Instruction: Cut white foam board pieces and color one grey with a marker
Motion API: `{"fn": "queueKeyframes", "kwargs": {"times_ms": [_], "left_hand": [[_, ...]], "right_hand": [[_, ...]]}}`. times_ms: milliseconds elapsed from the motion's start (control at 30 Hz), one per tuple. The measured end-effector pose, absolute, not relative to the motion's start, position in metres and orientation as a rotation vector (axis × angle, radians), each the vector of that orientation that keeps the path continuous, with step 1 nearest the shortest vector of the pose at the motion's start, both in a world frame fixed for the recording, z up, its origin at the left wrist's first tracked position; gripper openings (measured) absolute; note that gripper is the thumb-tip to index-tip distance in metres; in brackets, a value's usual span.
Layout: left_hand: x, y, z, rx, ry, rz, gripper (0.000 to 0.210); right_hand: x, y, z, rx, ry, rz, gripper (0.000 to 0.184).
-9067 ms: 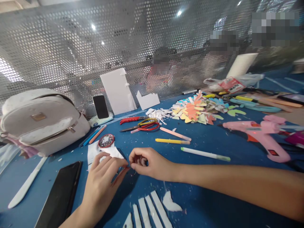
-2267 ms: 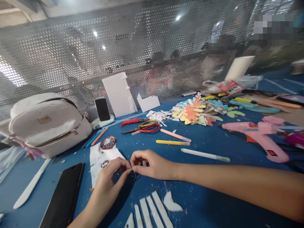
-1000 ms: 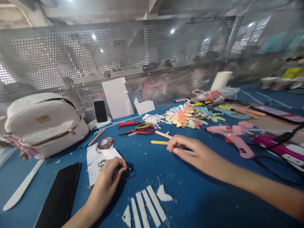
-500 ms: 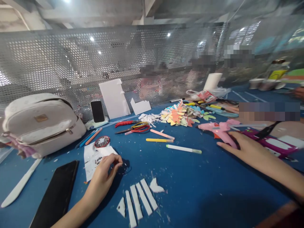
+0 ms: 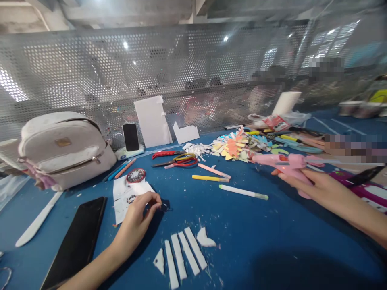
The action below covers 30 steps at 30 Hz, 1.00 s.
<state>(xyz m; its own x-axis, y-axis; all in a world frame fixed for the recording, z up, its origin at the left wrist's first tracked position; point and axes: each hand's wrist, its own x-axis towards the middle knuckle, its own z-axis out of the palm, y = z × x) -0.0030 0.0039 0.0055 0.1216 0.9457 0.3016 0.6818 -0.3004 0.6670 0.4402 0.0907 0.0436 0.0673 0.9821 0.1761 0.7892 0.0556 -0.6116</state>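
My right hand (image 5: 314,183) is wrapped round the handle of a pink hot glue gun (image 5: 279,161), its nozzle pointing left toward the paper scraps. My left hand (image 5: 143,209) is closed in a pinch at the edge of a white paper sheet (image 5: 119,201). Something small, dark and thin shows at its fingertips, too small to name. On that sheet sits a red-rimmed round dish (image 5: 136,175) of small shiny bits. Below and right of my left hand lie white foam strips (image 5: 179,255), a triangular foam piece (image 5: 159,261) with a dark dot, and a notched foam piece (image 5: 206,237).
A black tablet-like slab (image 5: 77,237) and a white plastic knife (image 5: 39,220) lie at left, before a pale backpack (image 5: 66,153). Scissors (image 5: 178,161), markers (image 5: 243,191) and coloured paper scraps (image 5: 232,145) lie mid-table. A purple case (image 5: 359,185) is at right.
My right hand has closed round the glue gun's handle and raised it off the table. My left hand keeps its pinch. The view has shifted slightly to the right.
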Motion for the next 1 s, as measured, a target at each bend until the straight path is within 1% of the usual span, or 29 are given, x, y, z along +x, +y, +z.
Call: {"fn": "queueKeyframes", "kwargs": {"times_ms": [200, 300, 400, 567, 667, 767, 867, 933, 1000], "left_hand": [[-0.002, 0.004, 0.005, 2.089, 1.57, 1.009, 0.018], [-0.002, 0.004, 0.004, 2.114, 1.564, 1.009, 0.016], [-0.002, 0.004, 0.004, 2.116, 1.574, 0.997, 0.015], [-0.001, 0.005, 0.004, 2.097, 1.586, 0.978, 0.016], [-0.002, 0.007, 0.004, 2.076, 1.589, 0.978, 0.016], [-0.002, 0.007, 0.003, 2.052, 1.591, 0.981, 0.016], [-0.003, 0.007, 0.002, 2.03, 1.593, 0.98, 0.016], [-0.003, 0.007, 0.002, 2.018, 1.591, 0.98, 0.016], [-0.003, 0.007, 0.003, 2.006, 1.589, 0.985, 0.016]], "right_hand": [[0.377, 0.079, 0.059, -1.513, -1.905, 1.073, 0.055], [0.335, 0.076, 0.059, -1.281, -2.046, 1.459, 0.051], [0.302, 0.08, 0.057, -1.131, -2.092, 1.623, 0.048], [0.277, 0.097, 0.046, -0.995, -2.093, 1.726, 0.05], [0.276, 0.105, 0.036, -0.96, -2.071, 1.727, 0.054], [0.283, 0.111, 0.031, -1.038, -2.082, 1.592, 0.053], [0.302, 0.118, 0.037, -1.225, -2.09, 1.266, 0.048], [0.324, 0.124, 0.042, -1.351, -2.094, 0.957, 0.044], [0.352, 0.13, 0.043, -1.465, -2.053, 0.77, 0.046]]}}
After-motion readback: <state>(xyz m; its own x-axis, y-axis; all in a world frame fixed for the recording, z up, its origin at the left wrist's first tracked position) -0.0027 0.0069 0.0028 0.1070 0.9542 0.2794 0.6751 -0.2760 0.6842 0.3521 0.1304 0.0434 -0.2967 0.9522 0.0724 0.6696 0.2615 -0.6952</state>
